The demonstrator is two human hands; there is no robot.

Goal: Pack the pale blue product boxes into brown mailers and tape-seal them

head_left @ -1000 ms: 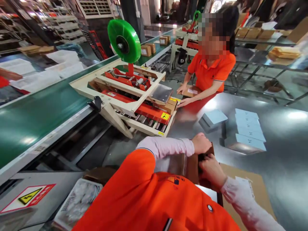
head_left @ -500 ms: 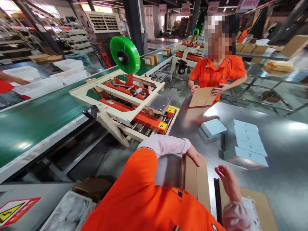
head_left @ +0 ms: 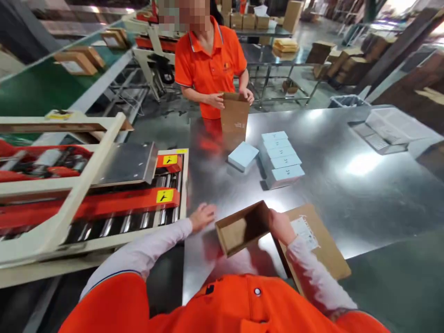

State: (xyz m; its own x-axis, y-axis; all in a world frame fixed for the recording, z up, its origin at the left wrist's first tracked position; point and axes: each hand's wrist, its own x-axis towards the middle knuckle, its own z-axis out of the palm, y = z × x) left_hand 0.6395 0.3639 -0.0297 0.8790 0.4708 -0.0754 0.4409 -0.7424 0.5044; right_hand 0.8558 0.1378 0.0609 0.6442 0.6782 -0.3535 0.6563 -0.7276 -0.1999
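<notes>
An open-topped brown cardboard box is tilted just above or on the metal table in front of me; its inside shows nothing in it. My right hand grips the box's right end. Left of the box, my left hand is apart from it, fingers stretched out and slightly blurred. Under my right forearm lies a flat piece of cardboard with a white paper label. Beyond the box stands a row of several pale blue boxes, with a single pale blue box lying to their left.
Across the table a co-worker in an orange shirt holds an upright cardboard box. A taping machine with rollers adjoins the table's left edge. White trays sit at the right. Cartons ride a green conveyor belt.
My view has swung right. The cardboard box has turned so its open side faces me. My left hand has come off it, and my right hand now grips its end.
</notes>
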